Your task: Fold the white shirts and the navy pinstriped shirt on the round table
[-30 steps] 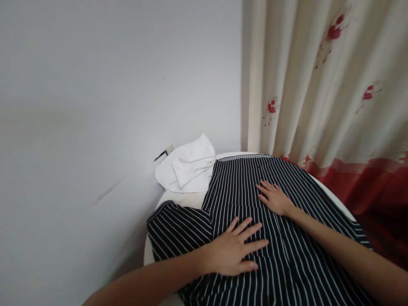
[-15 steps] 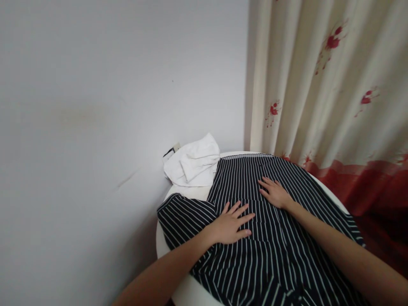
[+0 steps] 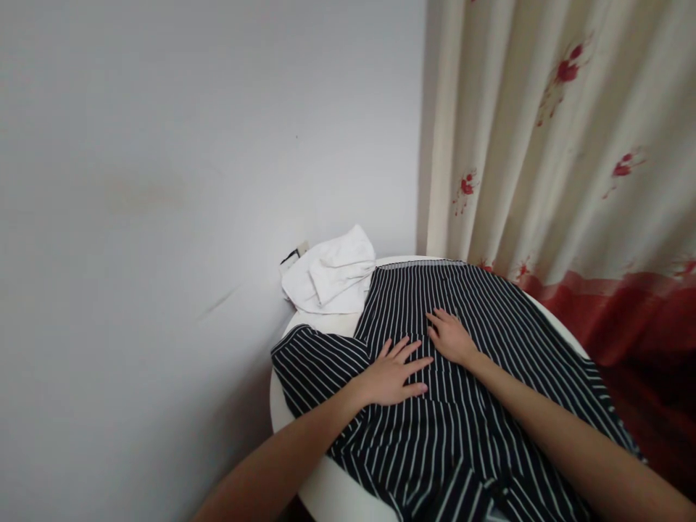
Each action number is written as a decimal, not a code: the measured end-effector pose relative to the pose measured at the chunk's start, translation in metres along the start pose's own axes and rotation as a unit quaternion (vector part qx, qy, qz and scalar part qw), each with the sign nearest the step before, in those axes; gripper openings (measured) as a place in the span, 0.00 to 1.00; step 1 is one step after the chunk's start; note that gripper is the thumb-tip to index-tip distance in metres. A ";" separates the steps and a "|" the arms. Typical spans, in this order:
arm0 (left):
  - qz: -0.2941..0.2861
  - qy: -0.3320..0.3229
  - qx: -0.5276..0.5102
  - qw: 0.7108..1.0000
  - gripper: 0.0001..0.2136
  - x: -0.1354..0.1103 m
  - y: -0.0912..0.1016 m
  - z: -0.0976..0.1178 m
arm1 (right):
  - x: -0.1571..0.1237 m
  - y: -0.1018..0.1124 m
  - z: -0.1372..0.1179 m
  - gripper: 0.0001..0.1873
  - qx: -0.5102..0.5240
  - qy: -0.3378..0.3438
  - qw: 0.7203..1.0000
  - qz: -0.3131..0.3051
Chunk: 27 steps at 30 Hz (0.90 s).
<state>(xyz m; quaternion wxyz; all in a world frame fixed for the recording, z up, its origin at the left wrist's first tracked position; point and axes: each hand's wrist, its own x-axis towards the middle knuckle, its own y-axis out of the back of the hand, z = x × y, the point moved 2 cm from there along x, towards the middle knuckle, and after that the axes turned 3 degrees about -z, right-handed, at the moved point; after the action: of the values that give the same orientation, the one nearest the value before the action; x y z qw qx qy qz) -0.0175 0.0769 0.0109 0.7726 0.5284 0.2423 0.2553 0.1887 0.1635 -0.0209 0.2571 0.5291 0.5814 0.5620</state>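
Observation:
A black shirt with thin white stripes (image 3: 418,297) lies spread over a round white table (image 3: 337,493). One short sleeve points left, and the hem lies along the far edge. My left hand (image 3: 394,373) rests flat on the shirt near that sleeve, its fingers spread. Just beyond it and to the right, my right hand (image 3: 451,337) lies palm down on the cloth, fingers stretched out. Neither hand grips anything. Toward the near side the fabric is wrinkled and bunched.
A crumpled white cloth (image 3: 340,272) sits at the table's far left against the pale wall (image 3: 217,145). Behind it a small dark and beige item partly shows. A cream curtain (image 3: 505,145) with red flowers and a red lower band hangs close on the right.
My right hand has slid left and slightly nearer across the shirt, closer to my left hand. The left hand has stayed nearly in place.

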 end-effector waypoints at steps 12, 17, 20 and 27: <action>-0.002 -0.039 -0.108 0.993 0.24 -0.034 0.034 -0.010 | -0.003 -0.022 0.017 0.27 -0.039 0.021 0.999 0.004; 0.362 0.253 -0.124 0.889 0.17 -0.110 0.048 -0.066 | -0.003 -0.025 0.019 0.27 -0.023 0.027 0.999 0.016; 0.445 0.387 -0.047 0.806 0.17 -0.160 0.030 -0.100 | -0.002 -0.022 0.018 0.27 -0.013 0.026 0.999 0.016; 0.518 0.467 -0.244 0.674 0.09 -0.216 -0.003 -0.138 | -0.004 -0.021 0.018 0.26 -0.008 0.029 0.999 0.016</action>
<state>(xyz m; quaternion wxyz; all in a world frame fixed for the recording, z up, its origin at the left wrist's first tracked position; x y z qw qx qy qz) -0.2686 0.0312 -0.0146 0.4041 0.1738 0.1881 0.8781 0.1987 0.1710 -0.0458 0.2355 0.5200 0.5751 0.5860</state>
